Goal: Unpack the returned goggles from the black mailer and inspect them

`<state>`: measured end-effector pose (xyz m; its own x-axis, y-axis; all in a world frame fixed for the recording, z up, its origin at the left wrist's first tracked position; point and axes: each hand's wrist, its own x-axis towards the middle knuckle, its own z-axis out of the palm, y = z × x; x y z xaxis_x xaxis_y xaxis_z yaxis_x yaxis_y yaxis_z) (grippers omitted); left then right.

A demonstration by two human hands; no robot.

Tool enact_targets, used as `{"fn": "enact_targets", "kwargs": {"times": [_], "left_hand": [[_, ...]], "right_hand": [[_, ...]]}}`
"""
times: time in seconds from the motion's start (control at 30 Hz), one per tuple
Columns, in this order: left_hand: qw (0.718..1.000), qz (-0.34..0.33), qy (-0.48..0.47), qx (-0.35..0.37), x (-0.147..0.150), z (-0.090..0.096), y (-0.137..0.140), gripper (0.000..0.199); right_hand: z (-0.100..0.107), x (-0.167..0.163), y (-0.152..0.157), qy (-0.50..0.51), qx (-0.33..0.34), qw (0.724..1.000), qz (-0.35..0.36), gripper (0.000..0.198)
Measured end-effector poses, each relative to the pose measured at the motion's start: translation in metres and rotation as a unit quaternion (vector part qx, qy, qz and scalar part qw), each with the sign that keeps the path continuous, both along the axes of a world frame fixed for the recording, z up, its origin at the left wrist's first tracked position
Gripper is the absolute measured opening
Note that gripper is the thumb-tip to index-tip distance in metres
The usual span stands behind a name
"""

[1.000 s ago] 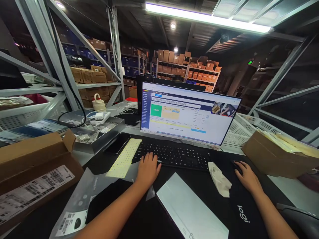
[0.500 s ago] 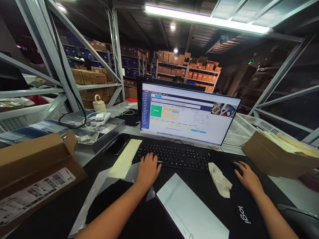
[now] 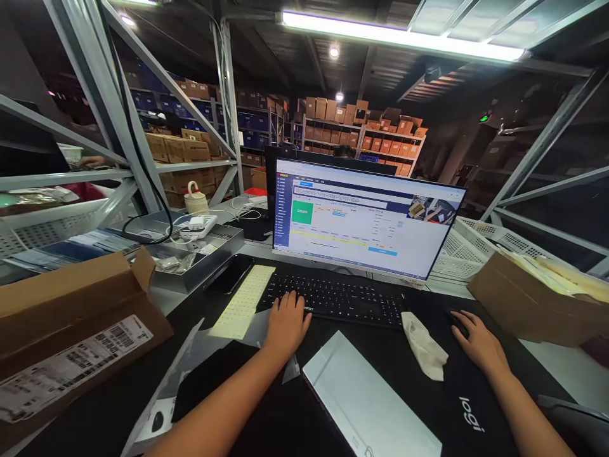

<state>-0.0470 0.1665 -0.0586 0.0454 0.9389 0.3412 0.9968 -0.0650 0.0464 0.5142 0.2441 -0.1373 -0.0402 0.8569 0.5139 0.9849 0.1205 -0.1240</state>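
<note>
Black keyboard (image 3: 337, 301) sits in front of the monitor (image 3: 333, 222). Left hand (image 3: 287, 320) rests palm-down on its left front, fingers slightly spread, covering some keys. Right hand (image 3: 479, 339) is draped over a dark mouse (image 3: 460, 322), mostly hidden; can't tell how tight. Left forearm (image 3: 233, 393) blocks part of a clear plastic bag (image 3: 162, 387). White box (image 3: 371, 400) gets cut off at bottom. Bare desk mat (image 3: 457, 377) separates cloth (image 3: 423, 346) from right hand.
</note>
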Motion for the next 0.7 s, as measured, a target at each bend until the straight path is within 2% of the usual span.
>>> {"fn": "enact_targets", "kwargs": {"times": [0.33, 0.7], "left_hand": [[1.000, 0.006, -0.002, 0.001, 0.0006, -0.0015, 0.0006, 0.039], [1.000, 0.006, -0.007, 0.003, 0.0010, -0.0013, 0.0003, 0.039]], "right_hand": [[-0.0015, 0.0030, 0.0014, -0.007, -0.003, 1.000, -0.004, 0.060], [0.0014, -0.0027, -0.0007, -0.008, 0.000, 1.000, -0.011, 0.058]]}}
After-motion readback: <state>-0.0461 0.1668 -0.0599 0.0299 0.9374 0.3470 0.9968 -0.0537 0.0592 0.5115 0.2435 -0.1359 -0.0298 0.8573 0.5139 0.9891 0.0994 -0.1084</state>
